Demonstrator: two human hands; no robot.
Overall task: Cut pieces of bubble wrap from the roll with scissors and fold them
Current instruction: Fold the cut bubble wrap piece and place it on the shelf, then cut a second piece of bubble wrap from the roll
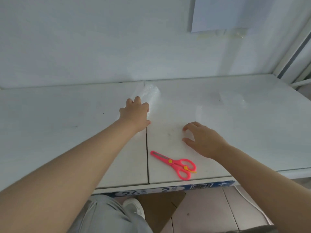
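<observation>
1. Left hand [134, 113] reaches out, fingers resting on the near end of the bubble wrap roll [148, 95]; whether it grips, cannot tell.
2. Right hand [203, 140] empty, fingers curled loosely apart above the white table [67, 115].
3. Pink scissors [176, 164] lie closed near the front edge, below the right hand, untouched.

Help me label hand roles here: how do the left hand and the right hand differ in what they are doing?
The left hand reaches farther across the white table and rests on the bubble wrap roll; the right hand sits nearer, fingers arched on the table by the pink scissors. Neither hand holds the scissors; both are bare.
</observation>
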